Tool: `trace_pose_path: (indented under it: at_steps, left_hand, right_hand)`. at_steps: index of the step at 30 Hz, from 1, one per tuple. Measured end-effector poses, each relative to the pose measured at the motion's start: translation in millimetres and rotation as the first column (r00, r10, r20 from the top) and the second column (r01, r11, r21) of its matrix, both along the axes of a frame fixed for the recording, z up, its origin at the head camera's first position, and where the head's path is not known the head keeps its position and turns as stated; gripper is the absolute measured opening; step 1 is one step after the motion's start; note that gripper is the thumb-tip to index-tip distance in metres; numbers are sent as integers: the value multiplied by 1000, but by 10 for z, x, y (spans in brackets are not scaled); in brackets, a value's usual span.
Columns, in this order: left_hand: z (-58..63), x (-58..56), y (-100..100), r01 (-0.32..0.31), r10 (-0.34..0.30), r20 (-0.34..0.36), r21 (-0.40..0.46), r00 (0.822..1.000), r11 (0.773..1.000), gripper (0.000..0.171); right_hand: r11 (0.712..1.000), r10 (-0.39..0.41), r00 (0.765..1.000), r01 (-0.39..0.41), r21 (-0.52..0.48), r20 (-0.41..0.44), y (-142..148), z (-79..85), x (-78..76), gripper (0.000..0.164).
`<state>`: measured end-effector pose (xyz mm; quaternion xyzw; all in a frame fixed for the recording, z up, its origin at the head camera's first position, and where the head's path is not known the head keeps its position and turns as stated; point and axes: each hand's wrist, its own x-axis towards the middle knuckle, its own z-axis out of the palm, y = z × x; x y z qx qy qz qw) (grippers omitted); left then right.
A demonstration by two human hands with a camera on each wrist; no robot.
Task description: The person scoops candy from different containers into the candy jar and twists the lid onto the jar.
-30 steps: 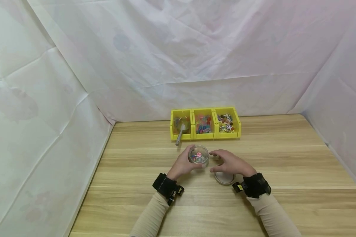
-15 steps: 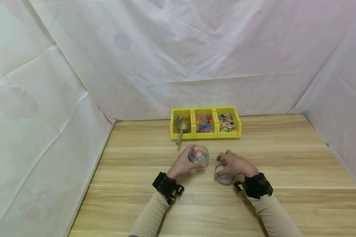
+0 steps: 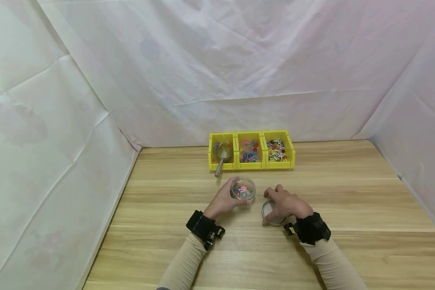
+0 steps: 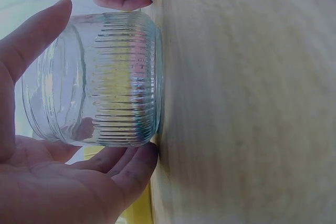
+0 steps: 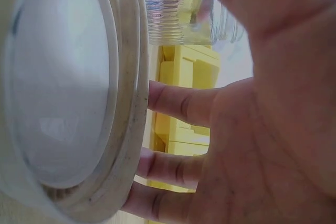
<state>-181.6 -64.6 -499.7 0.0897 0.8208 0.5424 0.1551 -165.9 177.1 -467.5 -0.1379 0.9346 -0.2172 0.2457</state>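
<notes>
My left hand (image 3: 226, 200) grips a clear glass jar (image 3: 243, 189) around its side, thumb and fingers on opposite sides. The jar stands upright on the table, and a few small colourful pieces, one a pink-and-white swirl, lie at its bottom. Ribbed glass walls of the jar (image 4: 121, 77) show in the left wrist view. To its right, my right hand (image 3: 288, 204) spans a round lid (image 3: 274, 221) with a pale inner face and a rim. In the right wrist view several fingertips touch the rim of the lid (image 5: 128, 129); the thumb's contact is hidden there.
Behind the hands, a row of yellow bins (image 3: 251, 166) holds small colourful pieces. A scoop (image 3: 220, 164) leans in the left bin, its handle sticking out over the front. White cloth (image 3: 217, 72) walls off the wooden table (image 3: 159, 193) at the back and sides.
My right hand has lowered onto the lid from above it, bringing its thumb and fingers to the rim. The left hand and the jar have stayed put.
</notes>
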Motion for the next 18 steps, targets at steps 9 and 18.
trace_pose_path:
  at_steps: [9,18]
  left_hand:
    - [-2,-1,-4,5,-5,2,2,1000,1000,94]
    - [-7,-7,-2,6,-6,-7,-8,1000,1000,93]
  right_hand:
    - [999,-8,1000,8,-32,-22,34,16,-44,67]
    - [998,14,996,-20,-59,-89,86,36,-109,67]
